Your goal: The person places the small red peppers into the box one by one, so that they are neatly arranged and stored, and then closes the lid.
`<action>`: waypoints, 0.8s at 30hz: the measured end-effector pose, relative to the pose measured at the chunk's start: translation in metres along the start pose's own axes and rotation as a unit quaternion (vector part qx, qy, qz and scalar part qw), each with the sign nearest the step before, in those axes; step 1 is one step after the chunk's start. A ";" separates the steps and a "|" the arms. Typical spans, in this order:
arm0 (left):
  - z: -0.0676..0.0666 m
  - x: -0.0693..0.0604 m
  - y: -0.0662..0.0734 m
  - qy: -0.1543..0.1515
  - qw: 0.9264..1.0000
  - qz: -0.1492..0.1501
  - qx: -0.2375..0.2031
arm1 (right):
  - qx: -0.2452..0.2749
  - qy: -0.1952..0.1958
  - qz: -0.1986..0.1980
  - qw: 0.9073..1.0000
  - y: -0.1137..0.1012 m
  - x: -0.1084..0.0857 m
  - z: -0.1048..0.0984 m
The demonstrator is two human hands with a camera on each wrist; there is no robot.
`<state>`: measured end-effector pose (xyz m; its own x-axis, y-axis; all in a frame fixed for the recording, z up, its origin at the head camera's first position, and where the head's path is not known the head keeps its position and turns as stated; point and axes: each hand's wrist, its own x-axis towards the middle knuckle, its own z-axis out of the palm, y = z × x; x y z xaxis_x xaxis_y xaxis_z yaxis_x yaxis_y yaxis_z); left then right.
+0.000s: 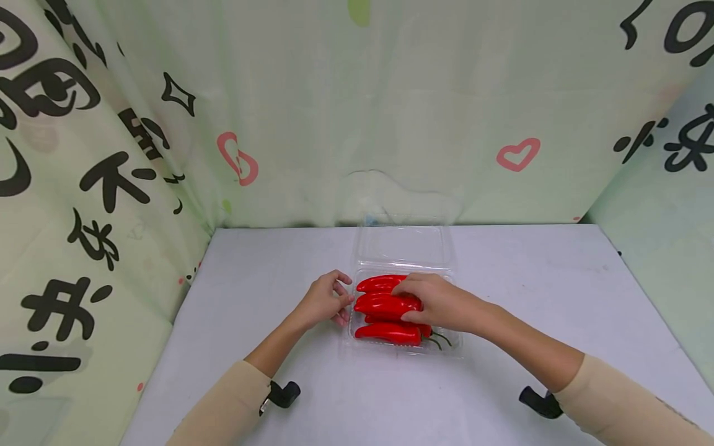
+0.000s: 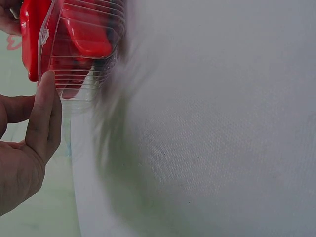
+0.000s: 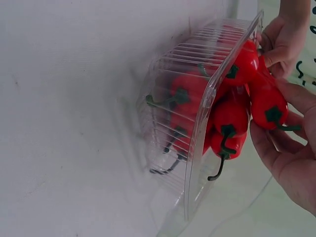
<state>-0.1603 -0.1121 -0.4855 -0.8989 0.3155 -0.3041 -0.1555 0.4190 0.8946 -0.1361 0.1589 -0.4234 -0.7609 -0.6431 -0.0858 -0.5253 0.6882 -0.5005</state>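
Observation:
A clear plastic clamshell box (image 3: pixel 199 136) full of red chili peppers (image 1: pixel 393 333) with green stems lies on the table, its hinged lid (image 1: pixel 404 246) raised at the back. Over the box, my right hand (image 1: pixel 443 301) grips the topmost pepper (image 3: pixel 268 104) between thumb and fingers; this pepper rests above the others. At the box's left side is my left hand (image 1: pixel 326 298). In the left wrist view, a fairly straight fingertip of the left hand (image 2: pixel 32 143) touches the rim of the ribbed box wall. Some lower peppers are partly hidden by the upper ones.
The box stands toward the back of a white table (image 1: pixel 268 266). Behind it hangs a pale green printed curtain (image 1: pixel 312 111), which also runs along the left side. A black wrist mount (image 1: pixel 284 394) sits on each forearm.

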 end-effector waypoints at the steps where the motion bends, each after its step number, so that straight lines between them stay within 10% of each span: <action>1: 0.000 0.000 0.000 0.000 1.000 0.000 0.000 | -0.003 -0.002 -0.001 1.000 0.000 0.000 0.000; 24: -0.001 0.000 0.000 -0.002 1.000 -0.002 -0.003 | -0.041 -0.007 -0.002 0.999 -0.006 0.003 0.005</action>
<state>-0.1602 -0.1128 -0.4852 -0.8964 0.3171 -0.3096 -0.1618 0.4161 0.8948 -0.1334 0.1518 -0.4250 -0.7532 -0.6508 -0.0963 -0.5589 0.7102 -0.4281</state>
